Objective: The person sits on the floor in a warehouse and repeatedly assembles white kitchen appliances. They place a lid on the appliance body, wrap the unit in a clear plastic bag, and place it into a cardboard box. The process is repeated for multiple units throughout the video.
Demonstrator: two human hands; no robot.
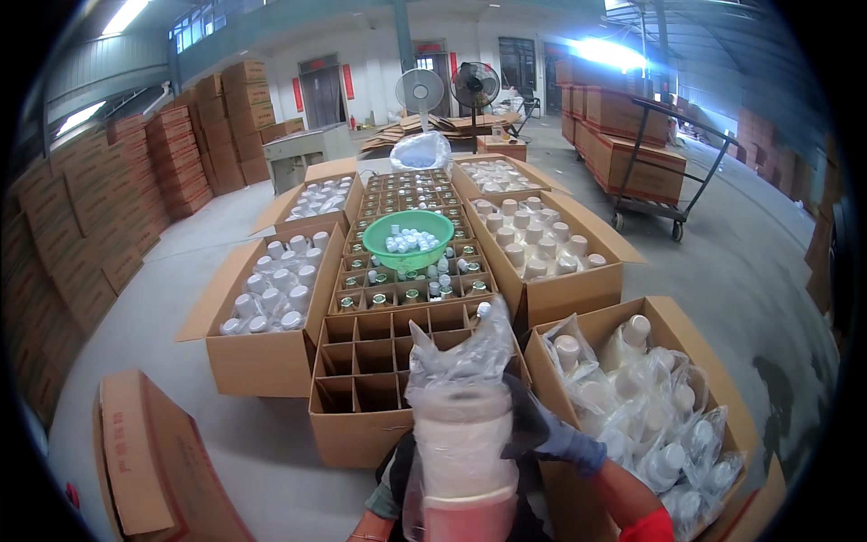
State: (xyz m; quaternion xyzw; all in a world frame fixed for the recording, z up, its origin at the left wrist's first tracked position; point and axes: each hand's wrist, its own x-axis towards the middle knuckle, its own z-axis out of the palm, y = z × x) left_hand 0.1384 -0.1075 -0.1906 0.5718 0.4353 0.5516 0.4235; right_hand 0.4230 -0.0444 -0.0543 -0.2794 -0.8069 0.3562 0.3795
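Observation:
Close in front of me stands a white cylindrical container (pixel 462 438) in a clear plastic bag, reddish near its lower end. The bag's loose, crumpled top rises above it. My right hand (pixel 551 434), in a grey-blue glove with a dark palm, is closed against its right side. My left hand (pixel 390 483), gloved too, is low on its left side; its fingers are hidden behind the container. Just beyond is a carton with cardboard dividers (pixel 375 357), its near cells vacant, and a white-capped bottle (pixel 483 310) at its right.
Divided cartons of green-glass bottles (pixel 412 295) run ahead, with a green basin (pixel 408 257) of white caps on top. Open boxes of white containers (pixel 275 294) flank them; the near-right box (pixel 578 330) holds bagged ones. A brown carton (pixel 149 452) stands at near left, a cart (pixel 664 208) at far right.

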